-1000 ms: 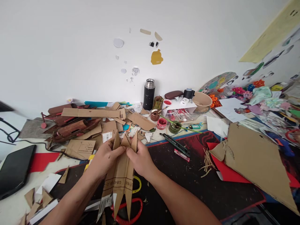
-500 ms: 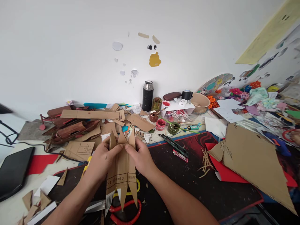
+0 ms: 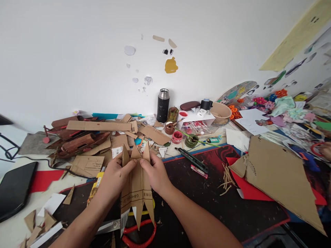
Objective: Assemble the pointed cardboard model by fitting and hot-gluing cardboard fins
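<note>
The left hand (image 3: 117, 175) and right hand (image 3: 158, 175) are clamping the cardboard (image 3: 136, 185) at lower centre. Just right of centre, a red pot (image 3: 177, 140), brown pot (image 3: 169, 131) and green pot (image 3: 191, 144) are holding matching paint (image 3: 177, 135).
</note>
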`<state>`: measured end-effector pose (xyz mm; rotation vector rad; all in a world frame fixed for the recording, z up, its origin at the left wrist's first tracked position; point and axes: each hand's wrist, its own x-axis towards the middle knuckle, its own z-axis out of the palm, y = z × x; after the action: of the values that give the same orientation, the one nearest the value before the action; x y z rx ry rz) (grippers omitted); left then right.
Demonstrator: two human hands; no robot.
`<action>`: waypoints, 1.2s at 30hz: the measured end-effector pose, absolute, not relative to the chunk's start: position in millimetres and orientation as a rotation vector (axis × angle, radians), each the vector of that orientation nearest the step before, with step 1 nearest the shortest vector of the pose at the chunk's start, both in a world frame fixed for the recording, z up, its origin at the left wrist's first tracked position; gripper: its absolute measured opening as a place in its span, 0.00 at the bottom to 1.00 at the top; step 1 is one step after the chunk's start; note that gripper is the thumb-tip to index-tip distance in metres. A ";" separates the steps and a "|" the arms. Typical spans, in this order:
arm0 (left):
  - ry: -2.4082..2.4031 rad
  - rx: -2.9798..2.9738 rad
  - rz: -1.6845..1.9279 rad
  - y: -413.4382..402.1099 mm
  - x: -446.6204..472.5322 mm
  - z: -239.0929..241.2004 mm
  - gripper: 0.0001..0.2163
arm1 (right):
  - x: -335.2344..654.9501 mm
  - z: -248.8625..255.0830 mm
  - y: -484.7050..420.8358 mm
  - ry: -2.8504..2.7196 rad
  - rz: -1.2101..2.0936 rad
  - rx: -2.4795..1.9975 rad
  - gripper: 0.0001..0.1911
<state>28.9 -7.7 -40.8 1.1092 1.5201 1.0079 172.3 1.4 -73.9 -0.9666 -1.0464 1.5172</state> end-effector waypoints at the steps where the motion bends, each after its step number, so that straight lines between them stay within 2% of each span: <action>1: 1.535 1.119 1.009 -7.8 29.9 -38.9 0.21 | 172.3 -74.3 1.7 -1.053 1.507 -0.972 0.11; 12: 1.566 1.188 0.898 -6.9 36.2 -32.0 0.23 | 172.4 -73.4 1.5 -1.081 1.457 -1.013 0.14; 19: 1.468 1.153 0.948 -9.5 36.6 -34.9 0.24 | 172.1 -76.1 0.8 -1.097 1.462 -1.042 0.15; 32: 1.343 0.843 1.029 -10.5 36.1 -43.2 0.20 | 171.8 -77.8 2.6 -0.953 1.628 -0.973 0.18; 36: 1.352 0.796 1.023 -10.6 39.2 -38.8 0.20 | 171.6 -78.1 2.7 -0.908 1.661 -0.971 0.16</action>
<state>39.2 -10.6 -38.8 0.7956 1.3515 1.0225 171.6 2.7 -78.1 -0.9707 -0.9085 1.6613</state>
